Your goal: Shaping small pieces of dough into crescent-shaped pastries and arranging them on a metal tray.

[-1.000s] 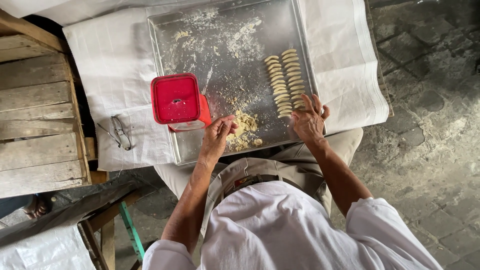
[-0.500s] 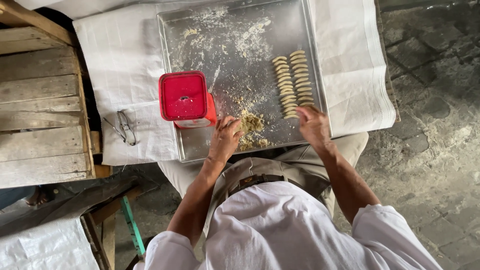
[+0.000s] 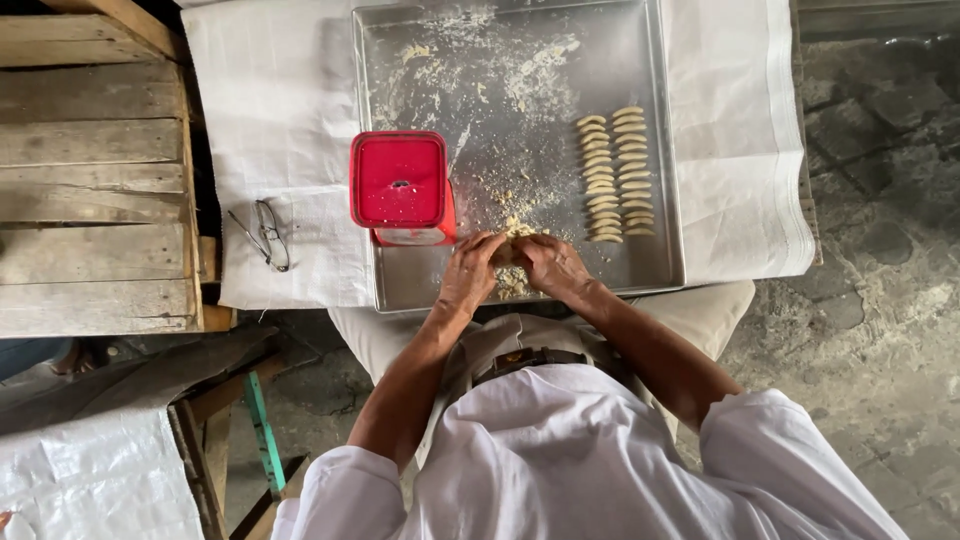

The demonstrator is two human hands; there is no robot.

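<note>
Dough (image 3: 512, 250) is pinched between the left hand (image 3: 470, 268) and the right hand (image 3: 550, 266), fingers closed on it, at the near edge of a floured metal tray (image 3: 420, 60). Just beside them stands a red-lidded container (image 3: 400, 182); shaped pieces (image 3: 614, 175) are laid in two rows (further right), and spectacles (image 3: 264, 232) rest on white cloth (image 3: 280, 120).

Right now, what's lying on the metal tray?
On the metal tray: two rows of shaped dough pieces, scattered crumbs, a red-lidded container. The left hand and right hand cover a dough lump between them.
</note>
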